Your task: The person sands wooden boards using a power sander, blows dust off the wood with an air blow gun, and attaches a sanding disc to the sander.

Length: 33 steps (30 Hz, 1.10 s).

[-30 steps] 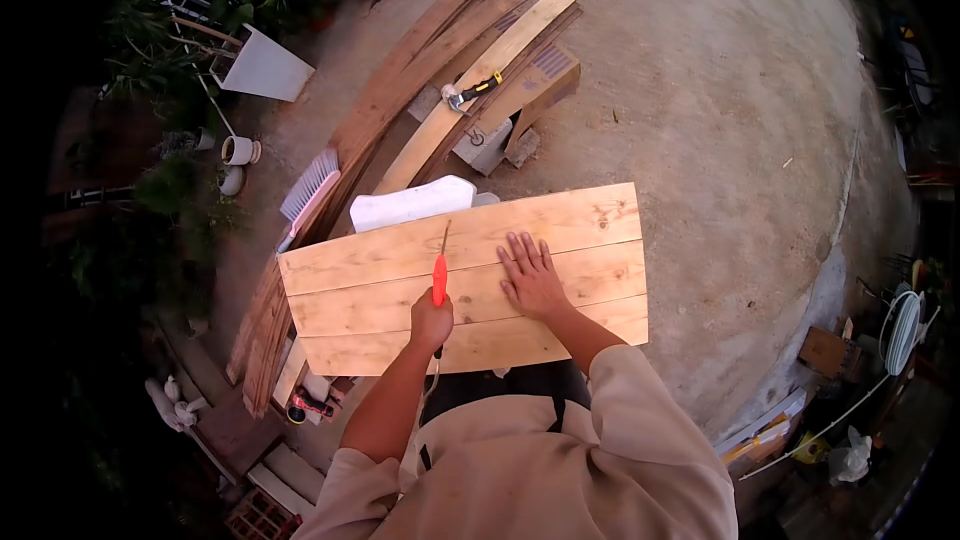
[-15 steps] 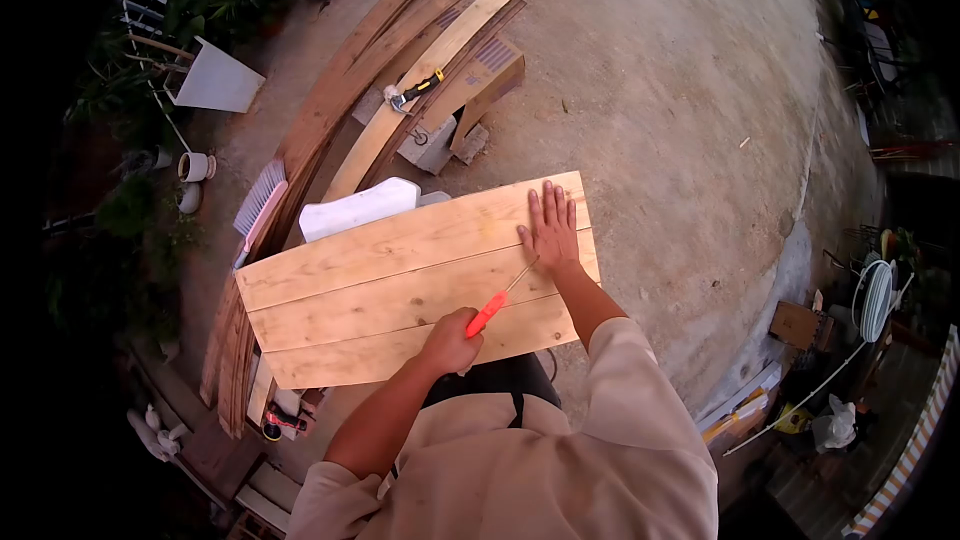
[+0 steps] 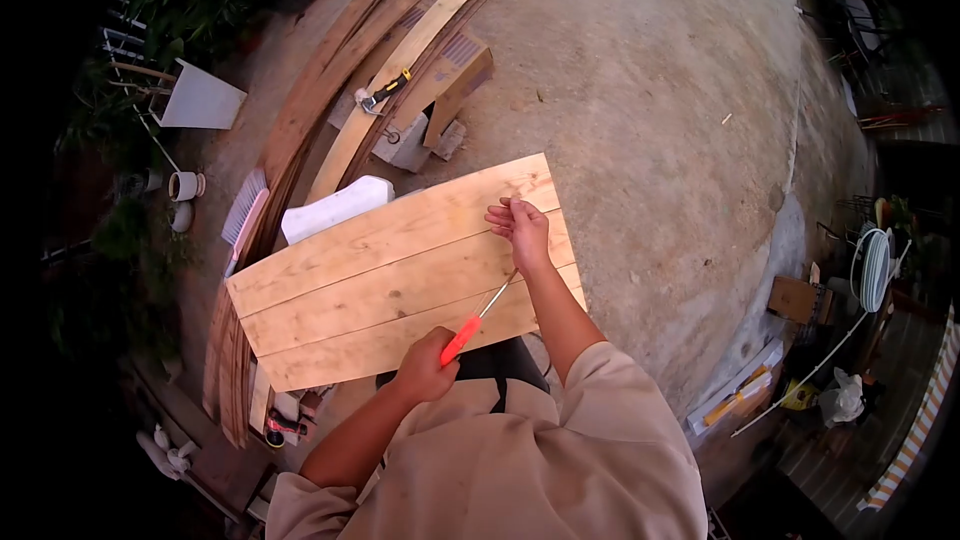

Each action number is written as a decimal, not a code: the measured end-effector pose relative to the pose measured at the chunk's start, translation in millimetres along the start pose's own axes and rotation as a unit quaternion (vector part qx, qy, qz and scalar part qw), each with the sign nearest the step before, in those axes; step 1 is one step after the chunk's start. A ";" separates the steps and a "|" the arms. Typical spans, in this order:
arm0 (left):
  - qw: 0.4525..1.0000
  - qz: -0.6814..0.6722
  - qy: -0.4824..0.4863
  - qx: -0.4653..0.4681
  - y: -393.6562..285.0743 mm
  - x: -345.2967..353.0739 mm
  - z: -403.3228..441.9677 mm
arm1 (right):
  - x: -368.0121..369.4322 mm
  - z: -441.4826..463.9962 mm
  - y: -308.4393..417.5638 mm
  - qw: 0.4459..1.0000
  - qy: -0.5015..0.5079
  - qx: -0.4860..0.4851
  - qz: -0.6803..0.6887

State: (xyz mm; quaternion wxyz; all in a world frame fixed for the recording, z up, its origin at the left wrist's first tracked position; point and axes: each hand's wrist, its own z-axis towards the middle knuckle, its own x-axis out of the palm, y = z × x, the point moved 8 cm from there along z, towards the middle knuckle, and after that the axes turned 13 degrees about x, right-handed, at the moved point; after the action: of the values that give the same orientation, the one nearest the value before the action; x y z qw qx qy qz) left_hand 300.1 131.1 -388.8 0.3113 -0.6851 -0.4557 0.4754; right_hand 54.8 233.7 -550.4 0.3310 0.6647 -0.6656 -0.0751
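Note:
My left hand [image 3: 426, 364] is closed around the red handle of a screwdriver [image 3: 461, 340]. Its thin metal shaft slants up to the right, the tip ending beside my right wrist. Over the right part of a pale wooden panel [image 3: 390, 280], made of joined planks, is my right hand [image 3: 522, 230]. Its fingers are half bent and slightly apart, pointing left, and I make out nothing in them. The panel lies tilted in front of my body, its far left corner near a pink brush [image 3: 245, 210].
Long wooden boards [image 3: 320, 90] lie to the left, with a hammer [image 3: 384, 92] on top. A cardboard box [image 3: 455, 80] and concrete block [image 3: 403, 145] stand beneath them. White foam [image 3: 338, 208] sits behind the panel. A red power tool [image 3: 285, 428] lies lower left.
My right hand has lifted from lying flat on the panel and turned, its fingers now bent. My left hand has drawn the screwdriver slightly back toward my body. The whole view has shifted a little.

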 end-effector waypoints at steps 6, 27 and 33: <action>0.988 -0.043 0.131 0.069 -45.2 10.8 -20.7 | 16.9 -1.3 14.7 0.945 -0.029 -0.154 -0.285; 0.968 0.153 0.122 -0.158 51.3 28.4 -63.9 | -104.4 -72.8 4.5 0.620 -0.242 -0.350 -0.659; 0.965 0.142 0.109 -0.191 78.4 39.2 -68.4 | -60.8 -91.8 -87.3 0.554 -0.012 -0.288 -0.781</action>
State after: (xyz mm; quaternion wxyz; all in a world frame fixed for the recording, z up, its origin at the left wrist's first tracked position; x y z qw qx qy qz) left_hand 395.0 137.0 -446.4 0.1513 -0.8372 -0.3993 0.3417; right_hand 171.0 312.6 -547.7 0.3080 0.7921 0.1676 -0.4997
